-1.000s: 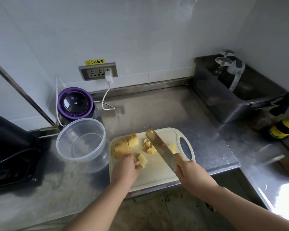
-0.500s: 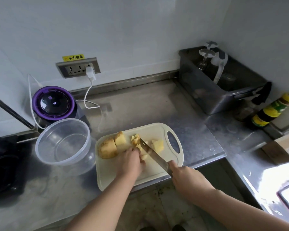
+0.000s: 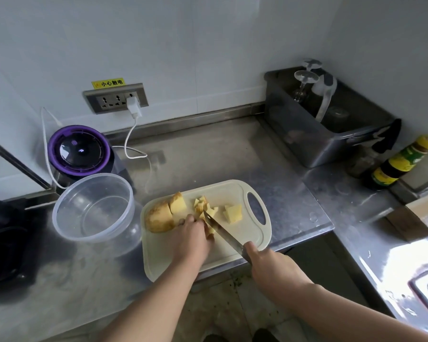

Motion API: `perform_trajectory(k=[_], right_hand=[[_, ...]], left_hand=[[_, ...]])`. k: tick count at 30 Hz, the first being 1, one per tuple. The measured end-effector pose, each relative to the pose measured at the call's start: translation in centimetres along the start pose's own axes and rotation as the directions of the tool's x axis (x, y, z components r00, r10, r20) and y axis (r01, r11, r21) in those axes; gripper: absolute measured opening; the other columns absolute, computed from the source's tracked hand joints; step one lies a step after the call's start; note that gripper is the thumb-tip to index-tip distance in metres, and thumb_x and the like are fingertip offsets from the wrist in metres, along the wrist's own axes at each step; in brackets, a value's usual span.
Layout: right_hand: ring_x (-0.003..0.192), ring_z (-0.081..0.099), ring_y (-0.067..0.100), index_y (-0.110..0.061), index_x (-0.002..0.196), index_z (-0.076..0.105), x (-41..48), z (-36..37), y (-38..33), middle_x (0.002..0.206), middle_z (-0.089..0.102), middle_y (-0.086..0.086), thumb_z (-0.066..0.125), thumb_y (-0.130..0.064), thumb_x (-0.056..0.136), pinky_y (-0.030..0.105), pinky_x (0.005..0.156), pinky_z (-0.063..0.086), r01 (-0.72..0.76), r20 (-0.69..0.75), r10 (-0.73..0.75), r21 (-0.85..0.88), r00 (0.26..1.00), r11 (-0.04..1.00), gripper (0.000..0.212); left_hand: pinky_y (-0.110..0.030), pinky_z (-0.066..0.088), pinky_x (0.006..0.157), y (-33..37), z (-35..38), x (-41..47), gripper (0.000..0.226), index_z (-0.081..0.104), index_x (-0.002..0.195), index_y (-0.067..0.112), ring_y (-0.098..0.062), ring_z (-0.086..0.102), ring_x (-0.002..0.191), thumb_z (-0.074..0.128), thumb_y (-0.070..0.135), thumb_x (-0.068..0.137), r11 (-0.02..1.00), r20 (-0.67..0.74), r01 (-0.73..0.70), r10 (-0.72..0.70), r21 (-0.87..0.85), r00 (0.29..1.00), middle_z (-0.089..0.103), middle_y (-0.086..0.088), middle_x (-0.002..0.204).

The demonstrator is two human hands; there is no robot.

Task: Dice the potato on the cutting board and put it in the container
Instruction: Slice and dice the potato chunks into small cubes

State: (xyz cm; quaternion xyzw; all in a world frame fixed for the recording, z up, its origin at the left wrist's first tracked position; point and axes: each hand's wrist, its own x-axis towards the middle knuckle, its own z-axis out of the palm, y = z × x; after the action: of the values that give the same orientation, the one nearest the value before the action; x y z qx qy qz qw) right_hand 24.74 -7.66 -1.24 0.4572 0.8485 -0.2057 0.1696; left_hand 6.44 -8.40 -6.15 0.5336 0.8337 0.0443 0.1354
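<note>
- Fingers of the left hand (image 3: 191,240) curl knuckles-up over a potato piece (image 3: 210,230) on the cutting board (image 3: 250,234), pinning it close against the blade. Most of that piece sits under the fingertips, so its shape cannot be told.
- The right hand (image 3: 269,265) is wrapped tight round the handle of a knife (image 3: 222,232), the fist hiding the handle. The blade runs toward eleven o'clock, its edge down among the cut potato.
- Diced pieces (image 3: 203,206) lie in a loose heap at the tip of the blade. Two larger pale chunks (image 3: 233,213) sit at the heap's three o'clock, near the board's handle slot.
- The uncut end of the potato (image 3: 159,218), skin on, lies at the left hand's ten o'clock, with a thick slice (image 3: 178,205) leaning against its cut face. All the potato in view is on the board.
- The clear round container (image 3: 94,240) stands on the steel counter (image 3: 232,154) at the board's nine o'clock, just beside its edge.
- At the container's twelve o'clock stands a purple-lidded appliance (image 3: 78,149). At its one o'clock, a white charger (image 3: 133,106) is plugged into the wall socket (image 3: 109,98), its cable trailing down to the counter.
- A grey bin (image 3: 307,144) holding upturned glasses sits against the wall at the board's one o'clock, with a yellow-labelled bottle (image 3: 403,164) lying at the bin's four o'clock.
</note>
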Motion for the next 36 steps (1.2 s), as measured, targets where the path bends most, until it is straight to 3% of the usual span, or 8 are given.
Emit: perform_trajectory(k=[4, 8, 14, 20, 24, 29, 33, 36], right_hand=[[0.057, 0.045, 0.020, -0.021, 0.121, 0.033, -0.1, 0.0, -0.1, 0.072, 0.048, 0.002, 0.035, 0.000, 0.090, 0.033, 0.049, 0.034, -0.006, 0.025, 0.005, 0.024, 1.000, 1.000, 0.036], [0.067, 0.052, 0.026, -0.019, 0.117, 0.034, -0.1, -0.1, -0.4, 0.076, 0.050, 0.004, 0.034, 0.003, 0.088, 0.037, 0.060, 0.041, -0.015, 0.065, 0.012, 0.038, 0.998, 0.999, 0.036], [0.071, 0.051, 0.022, -0.015, 0.131, 0.031, 0.2, 0.1, -0.6, 0.071, 0.042, -0.001, 0.035, 0.005, 0.091, 0.034, 0.061, 0.041, 0.007, 0.131, -0.007, 0.004, 0.991, 1.000, 0.045], [0.069, 0.060, 0.026, -0.021, 0.119, 0.034, 0.6, -1.2, 0.2, 0.078, 0.055, 0.005, 0.037, -0.001, 0.092, 0.036, 0.056, 0.045, -0.020, 0.038, 0.019, 0.016, 0.999, 1.000, 0.035], [0.079, 0.068, 0.026, -0.023, 0.128, 0.032, 1.1, -2.3, 0.9, 0.098, 0.066, 0.007, 0.042, -0.008, 0.097, 0.041, 0.073, 0.058, -0.030, -0.046, 0.032, 0.057, 0.998, 0.998, 0.036], [0.079, 0.068, 0.025, -0.023, 0.133, 0.032, 1.6, -3.1, 1.5, 0.104, 0.067, 0.008, 0.042, -0.010, 0.099, 0.037, 0.073, 0.059, -0.017, -0.054, 0.019, 0.039, 0.998, 0.999, 0.038], [0.083, 0.069, 0.024, -0.024, 0.133, 0.032, 1.7, -2.8, 1.0, 0.111, 0.066, 0.007, 0.043, -0.013, 0.100, 0.036, 0.075, 0.059, 0.031, -0.034, -0.030, 0.038, 0.999, 0.999, 0.036], [0.083, 0.068, 0.024, -0.023, 0.128, 0.033, 1.7, -2.6, 0.4, 0.109, 0.065, 0.007, 0.041, -0.015, 0.101, 0.037, 0.077, 0.058, 0.064, -0.005, -0.064, 0.029, 0.998, 0.998, 0.030]], left_hand=[[-0.032, 0.047, 0.087, 0.0, 0.1, 0.0, 0.029, 0.065, 0.113, 0.018, -0.023, 0.054, 0.109, 0.055, 0.031, 0.090, 1.000, -0.030, -0.009, 0.010, 0.008, 1.000, 0.058, -0.001, 0.117], [-0.030, 0.046, 0.088, -0.1, 0.3, 0.2, 0.028, 0.066, 0.114, 0.018, -0.021, 0.055, 0.108, 0.056, 0.032, 0.090, 1.000, -0.057, -0.020, 0.021, 0.019, 0.998, 0.060, 0.000, 0.116], [-0.029, 0.048, 0.089, -0.3, 0.5, 0.2, 0.029, 0.064, 0.115, 0.019, -0.019, 0.053, 0.110, 0.063, 0.028, 0.088, 0.999, -0.026, -0.036, 0.036, 0.013, 0.999, 0.056, 0.002, 0.121], [-0.029, 0.043, 0.085, 0.2, 0.3, 0.4, 0.028, 0.065, 0.111, 0.022, -0.019, 0.055, 0.106, 0.052, 0.034, 0.089, 0.999, -0.075, 0.002, 0.002, 0.055, 0.997, 0.058, 0.002, 0.116], [-0.026, 0.043, 0.081, 0.1, 0.3, 1.1, 0.027, 0.062, 0.112, 0.024, -0.017, 0.058, 0.102, 0.051, 0.040, 0.093, 0.999, -0.132, -0.014, 0.020, 0.046, 0.991, 0.059, 0.004, 0.115], [-0.025, 0.045, 0.071, -0.5, -0.6, 1.9, 0.029, 0.056, 0.111, 0.022, -0.016, 0.063, 0.098, 0.061, 0.042, 0.090, 0.994, -0.147, -0.023, 0.007, -0.105, 0.989, 0.065, 0.006, 0.108], [-0.024, 0.051, 0.072, -2.5, -1.5, 1.5, 0.021, 0.060, 0.112, 0.018, -0.014, 0.063, 0.089, 0.061, 0.026, 0.093, 0.925, -0.173, -0.038, -0.031, -0.379, 0.984, 0.067, 0.003, 0.104], [-0.019, 0.043, 0.081, -4.5, -1.9, 1.0, 0.025, 0.062, 0.118, 0.014, -0.014, 0.062, 0.099, 0.053, 0.010, 0.096, 0.885, -0.147, -0.031, -0.042, -0.465, 0.988, 0.067, 0.000, 0.110]])
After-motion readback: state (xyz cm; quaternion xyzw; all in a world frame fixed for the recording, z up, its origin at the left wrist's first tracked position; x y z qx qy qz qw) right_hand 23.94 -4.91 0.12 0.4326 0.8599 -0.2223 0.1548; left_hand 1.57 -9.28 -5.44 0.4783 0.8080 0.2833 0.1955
